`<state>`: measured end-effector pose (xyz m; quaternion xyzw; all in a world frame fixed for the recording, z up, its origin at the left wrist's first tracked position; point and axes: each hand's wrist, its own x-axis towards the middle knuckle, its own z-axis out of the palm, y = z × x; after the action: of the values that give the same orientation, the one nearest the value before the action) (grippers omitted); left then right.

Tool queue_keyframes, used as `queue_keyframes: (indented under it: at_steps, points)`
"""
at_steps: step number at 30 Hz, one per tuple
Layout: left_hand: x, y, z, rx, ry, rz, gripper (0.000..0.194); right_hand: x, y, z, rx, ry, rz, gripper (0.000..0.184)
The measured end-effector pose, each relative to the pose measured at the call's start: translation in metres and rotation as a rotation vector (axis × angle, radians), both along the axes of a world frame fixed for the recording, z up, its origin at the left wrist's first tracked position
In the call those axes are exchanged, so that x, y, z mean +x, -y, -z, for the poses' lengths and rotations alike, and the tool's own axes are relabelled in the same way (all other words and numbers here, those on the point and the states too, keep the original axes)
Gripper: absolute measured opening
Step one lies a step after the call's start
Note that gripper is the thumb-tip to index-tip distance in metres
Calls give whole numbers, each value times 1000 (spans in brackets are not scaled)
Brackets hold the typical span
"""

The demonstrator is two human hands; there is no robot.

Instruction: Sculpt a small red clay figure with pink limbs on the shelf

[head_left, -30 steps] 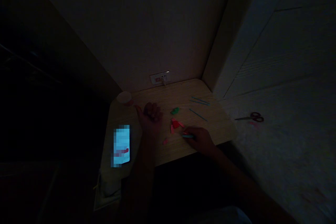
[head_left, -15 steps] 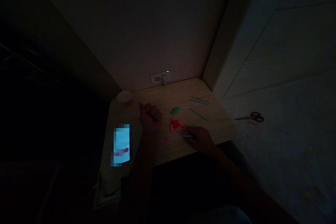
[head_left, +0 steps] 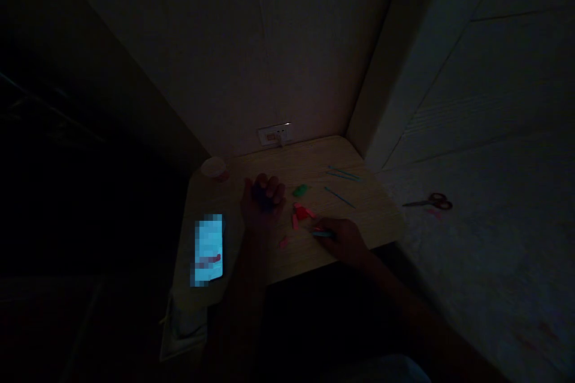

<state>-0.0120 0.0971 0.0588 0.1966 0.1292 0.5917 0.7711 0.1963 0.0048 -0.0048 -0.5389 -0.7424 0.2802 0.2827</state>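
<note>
The front edge of the small wooden table (head_left: 309, 151) runs just below the right hand (head_left: 344, 240), whose fingers grip a slim teal tool (head_left: 322, 233) above the wood. The lit phone (head_left: 207, 250) lies near the left edge, taking up that side beside the left forearm. A small pink scrap (head_left: 284, 242) sits between the two arms. Just past the tool, a red piece (head_left: 303, 213) lies with pink strips close about it, near the table's middle. The left hand (head_left: 264, 203) is palm up with fingers curled; its palm is too dark to tell whether it holds anything. Beyond are a green lump (head_left: 300, 190) and, to its right, three thin teal sticks (head_left: 340, 197), with wood surface showing between. A pale cup (head_left: 214, 168) fills the back left corner, and a wall socket (head_left: 274, 134) with a plug sits above the back edge. Scissors (head_left: 429, 201) lie past the right edge.
</note>
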Motion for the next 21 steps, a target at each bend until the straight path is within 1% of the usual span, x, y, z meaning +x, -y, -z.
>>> queue_keyframes:
  at_steps: [3,7,10,13,15,19,21]
  points:
    - [-4,-1,4,-17,-3,15,48,0,0,0,10,-12,1,19]
    - [-7,-3,11,3,-35,-9,32,1,0,1,20,-27,-12,18]
    - [-6,-4,15,22,-74,-31,32,1,0,1,6,-15,-4,17]
    - [-2,-5,16,-7,-122,-37,24,1,0,1,0,-15,0,18]
    - [1,-7,16,-15,-140,-79,20,1,0,2,1,-10,-1,19]
    - [2,-11,18,17,-139,-180,27,1,0,1,-1,10,1,18]
    - [2,-13,19,26,-143,-214,23,1,0,0,-5,22,2,17]
